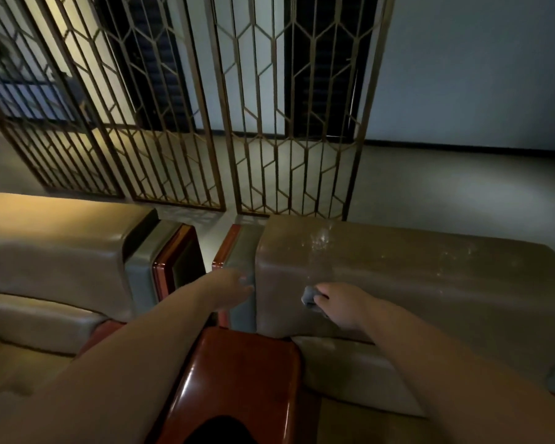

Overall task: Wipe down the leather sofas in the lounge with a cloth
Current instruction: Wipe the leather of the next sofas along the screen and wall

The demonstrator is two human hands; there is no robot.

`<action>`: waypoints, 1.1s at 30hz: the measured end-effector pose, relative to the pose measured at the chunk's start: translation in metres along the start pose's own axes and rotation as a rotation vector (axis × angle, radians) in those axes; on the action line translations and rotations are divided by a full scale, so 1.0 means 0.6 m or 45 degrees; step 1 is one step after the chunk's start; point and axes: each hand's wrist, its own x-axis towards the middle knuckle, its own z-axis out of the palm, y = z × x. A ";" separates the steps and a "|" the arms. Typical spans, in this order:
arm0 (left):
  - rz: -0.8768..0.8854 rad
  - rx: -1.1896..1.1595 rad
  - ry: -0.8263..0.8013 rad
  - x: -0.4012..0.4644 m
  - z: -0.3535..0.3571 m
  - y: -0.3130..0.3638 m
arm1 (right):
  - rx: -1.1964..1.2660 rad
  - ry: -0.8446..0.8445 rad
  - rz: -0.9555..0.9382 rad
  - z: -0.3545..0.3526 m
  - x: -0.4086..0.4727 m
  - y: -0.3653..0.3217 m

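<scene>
At far left you have the left sofa, its tan backrest running off the picture's left edge and its seat cushion below. Its right end finishes in a grey panel with red wood trim, and a narrow gap of bare floor separates it from the right sofa. Your left hand reaches over that gap and rests on the right sofa's grey end panel; blur hides how its fingers lie. Below your arms sits a glossy wooden armrest, its long axis running away from you. Your right hand grips a small grey cloth, bunched, against the front face of the right sofa's backrest, just right of its rounded left corner. The backrest's long axis runs left to right, with pale speckles on its top. Behind both sofas stands a metal lattice screen, with open floor to its right.
</scene>
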 end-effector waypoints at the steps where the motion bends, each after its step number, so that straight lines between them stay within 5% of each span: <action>1: 0.039 0.044 -0.020 0.023 -0.003 -0.001 | 0.003 0.017 0.014 -0.004 0.019 -0.002; 12: 0.104 0.216 0.102 0.325 0.006 -0.066 | -0.221 0.493 -0.013 -0.017 0.274 -0.055; 17: 0.165 0.238 0.302 0.436 0.046 -0.102 | -0.350 0.359 -0.024 0.068 0.370 -0.078; 22: 0.287 0.227 0.235 0.523 0.106 -0.124 | -0.468 0.460 -0.036 0.141 0.397 -0.067; 26: 0.333 0.224 0.462 0.549 0.144 -0.146 | -0.494 0.516 -0.023 0.105 0.457 -0.053; 33: 0.358 0.228 0.556 0.554 0.152 -0.150 | -0.464 0.464 0.114 0.031 0.540 -0.054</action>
